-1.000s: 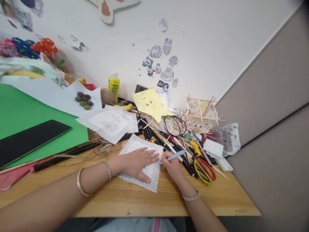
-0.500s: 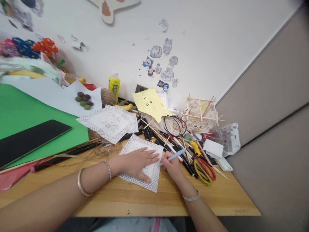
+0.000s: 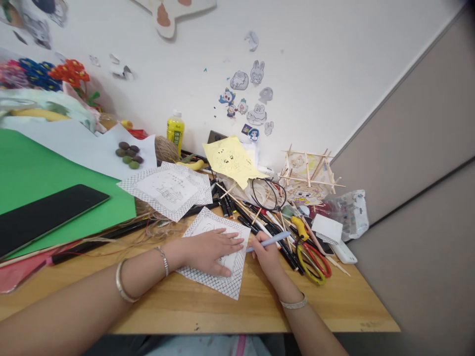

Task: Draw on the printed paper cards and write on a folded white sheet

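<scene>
My left hand [image 3: 213,249] lies flat, fingers outstretched, across a square sheet of paper [image 3: 226,287] with a hatched border and a line drawing, part of which it covers. In my right hand [image 3: 266,254] is a light blue pen [image 3: 276,238], pinched between thumb and fingers. The pen's lower end is at the right edge of the sheet; whether it touches the paper I cannot tell. A second bordered drawing [image 3: 168,190] lies farther back to the left. Right of my right hand are yellow-handled scissors [image 3: 309,267].
Behind my hands are a heap of markers [image 3: 256,225], thin sticks and a yellow paper drawing [image 3: 232,159]. A stick frame [image 3: 308,173] stands at the back right, a yellow bottle [image 3: 175,131] by the wall. A black tablet [image 3: 52,217] lies on green paper [image 3: 115,198] at left.
The pen in my right hand has tipped lower, toward the right. The sheet under my left hand has turned slightly, and that hand has moved a little left with it.
</scene>
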A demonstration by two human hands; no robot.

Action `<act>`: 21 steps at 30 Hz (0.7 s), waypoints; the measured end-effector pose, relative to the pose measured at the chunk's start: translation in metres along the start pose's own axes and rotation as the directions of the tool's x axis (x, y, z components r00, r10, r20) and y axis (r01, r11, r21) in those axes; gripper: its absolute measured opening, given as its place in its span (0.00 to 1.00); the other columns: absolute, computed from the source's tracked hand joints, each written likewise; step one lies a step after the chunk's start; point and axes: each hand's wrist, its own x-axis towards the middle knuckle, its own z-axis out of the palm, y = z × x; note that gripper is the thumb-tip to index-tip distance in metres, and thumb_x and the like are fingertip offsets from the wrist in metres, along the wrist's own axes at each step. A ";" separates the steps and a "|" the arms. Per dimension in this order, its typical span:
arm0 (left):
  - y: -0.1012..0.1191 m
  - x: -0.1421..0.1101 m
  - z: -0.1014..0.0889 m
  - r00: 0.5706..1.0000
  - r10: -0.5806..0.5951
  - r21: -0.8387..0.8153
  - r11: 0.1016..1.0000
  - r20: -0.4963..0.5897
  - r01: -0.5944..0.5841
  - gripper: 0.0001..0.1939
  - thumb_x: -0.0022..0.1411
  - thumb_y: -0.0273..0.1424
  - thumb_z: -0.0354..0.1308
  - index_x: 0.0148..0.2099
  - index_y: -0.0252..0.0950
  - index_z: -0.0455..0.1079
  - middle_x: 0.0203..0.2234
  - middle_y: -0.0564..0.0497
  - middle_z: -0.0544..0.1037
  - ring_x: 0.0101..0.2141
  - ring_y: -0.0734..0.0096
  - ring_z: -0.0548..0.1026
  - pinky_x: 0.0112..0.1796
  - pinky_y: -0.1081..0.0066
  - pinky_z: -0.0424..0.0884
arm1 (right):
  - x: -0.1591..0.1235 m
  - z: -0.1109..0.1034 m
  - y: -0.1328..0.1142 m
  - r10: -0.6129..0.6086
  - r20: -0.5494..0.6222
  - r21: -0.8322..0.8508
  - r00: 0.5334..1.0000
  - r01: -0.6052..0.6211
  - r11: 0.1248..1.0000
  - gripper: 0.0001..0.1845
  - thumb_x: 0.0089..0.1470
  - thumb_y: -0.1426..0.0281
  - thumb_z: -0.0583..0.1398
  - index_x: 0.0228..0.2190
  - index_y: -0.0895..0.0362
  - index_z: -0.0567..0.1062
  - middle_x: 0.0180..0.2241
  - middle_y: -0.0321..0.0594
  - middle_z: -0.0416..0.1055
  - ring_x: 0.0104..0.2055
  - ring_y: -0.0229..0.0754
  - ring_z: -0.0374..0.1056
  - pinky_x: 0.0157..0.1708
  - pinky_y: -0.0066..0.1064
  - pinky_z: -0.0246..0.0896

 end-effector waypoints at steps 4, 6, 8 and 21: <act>0.001 0.001 -0.002 1.000 -0.004 0.015 1.000 -0.018 0.004 0.33 0.67 0.47 0.48 0.68 0.36 0.48 0.64 0.41 0.55 0.64 0.55 0.52 0.61 0.55 0.45 | 0.001 0.001 -0.001 -0.026 0.016 -0.030 1.000 0.027 0.999 0.16 0.52 0.67 0.55 0.16 0.53 0.58 0.15 0.28 0.55 0.20 0.36 0.53 0.22 0.27 0.49; 0.000 0.001 -0.002 1.000 -0.005 0.022 1.000 -0.016 0.005 0.36 0.65 0.48 0.50 0.68 0.36 0.49 0.64 0.39 0.55 0.63 0.54 0.52 0.61 0.54 0.45 | 0.001 0.001 0.000 -0.039 0.020 -0.042 0.999 0.040 0.998 0.16 0.52 0.67 0.55 0.16 0.53 0.58 0.16 0.28 0.55 0.21 0.36 0.53 0.23 0.28 0.49; -0.001 0.002 -0.001 1.000 -0.008 0.021 1.000 -0.016 0.008 0.37 0.65 0.49 0.50 0.68 0.35 0.49 0.64 0.39 0.55 0.63 0.53 0.52 0.61 0.53 0.45 | 0.001 0.002 0.000 -0.047 0.034 -0.050 0.998 0.049 0.998 0.16 0.52 0.67 0.54 0.16 0.53 0.57 0.16 0.29 0.55 0.22 0.36 0.54 0.24 0.28 0.50; -0.003 0.003 0.001 0.999 -0.037 0.048 0.998 -0.024 0.038 0.38 0.62 0.48 0.55 0.67 0.34 0.50 0.63 0.38 0.55 0.63 0.52 0.52 0.61 0.56 0.47 | 0.002 0.003 -0.001 -0.043 0.111 -0.048 0.993 0.048 0.998 0.15 0.53 0.66 0.55 0.18 0.53 0.60 0.17 0.29 0.58 0.22 0.37 0.55 0.26 0.29 0.53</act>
